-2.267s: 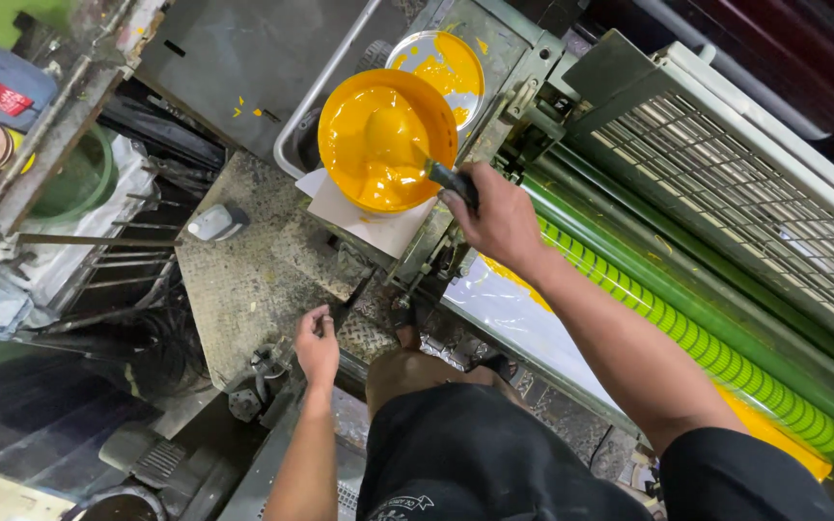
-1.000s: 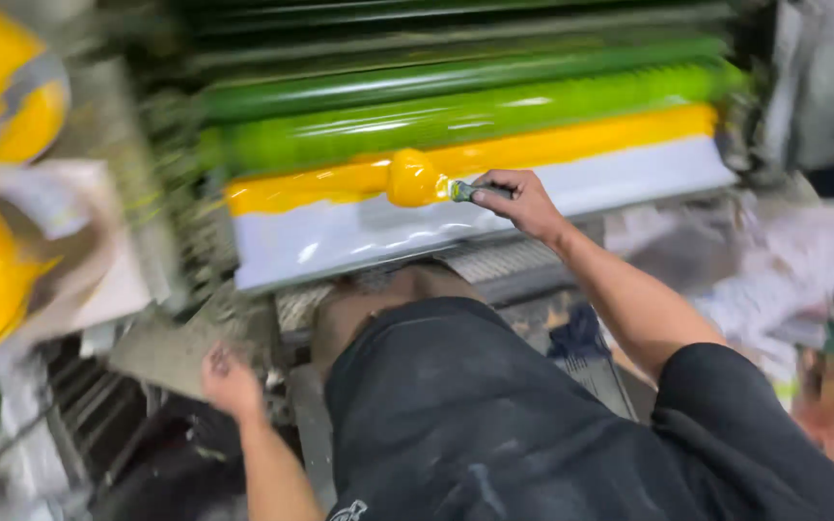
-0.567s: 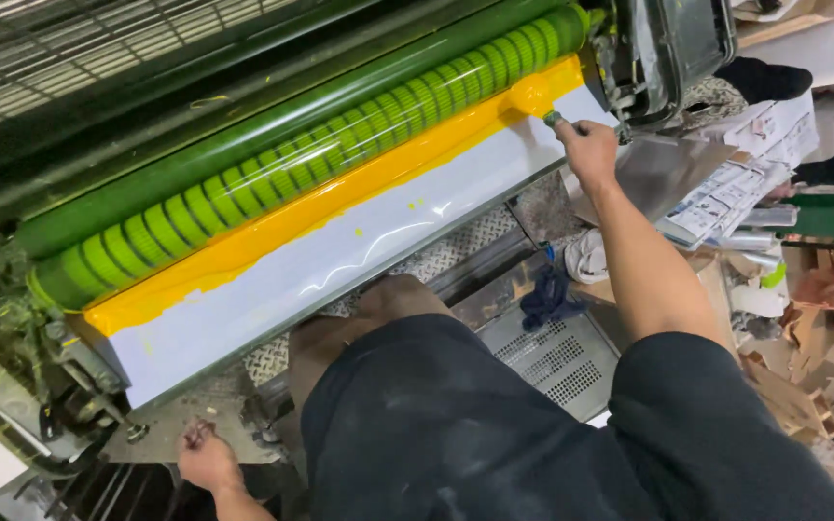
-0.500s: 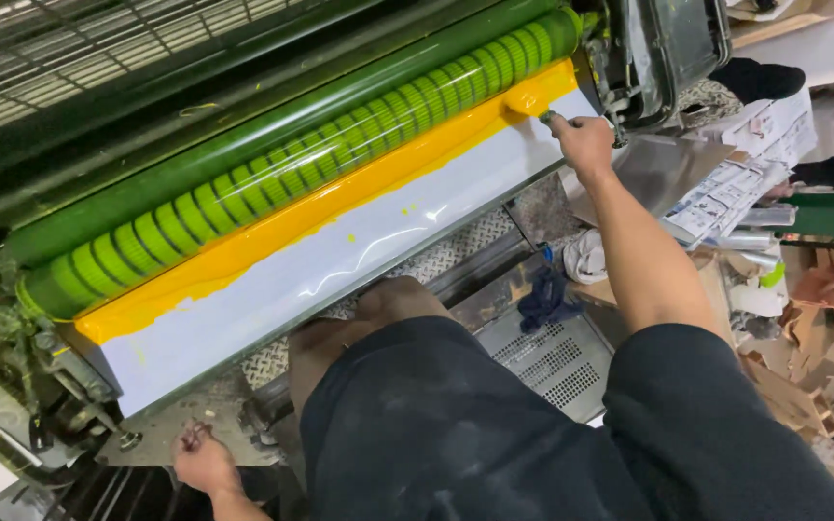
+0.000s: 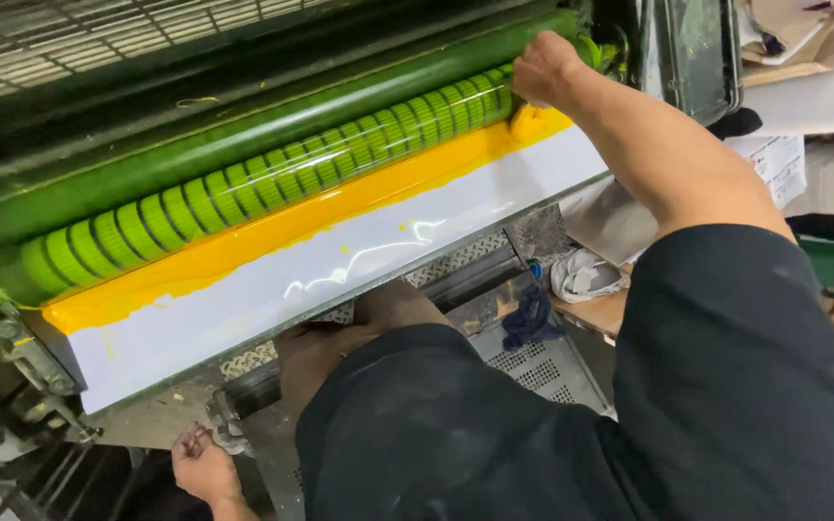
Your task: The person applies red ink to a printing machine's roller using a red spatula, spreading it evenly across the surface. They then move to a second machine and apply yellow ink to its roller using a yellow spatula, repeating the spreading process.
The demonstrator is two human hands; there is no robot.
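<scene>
The right hand [image 5: 544, 68] was closed, apparently on a hidden tool, at the right end of the yellow ink band [image 5: 282, 227], whose long axis ran down-left; the left hand [image 5: 207, 465] gripped nothing discernible.

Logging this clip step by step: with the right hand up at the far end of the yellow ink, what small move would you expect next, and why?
Probably a draw of the right hand back leftward along the yellow ink. It sits closed at the right end of the green roller, where ink is heaped thicker than along the white tray. The left hand rests low on the machine frame.
</scene>
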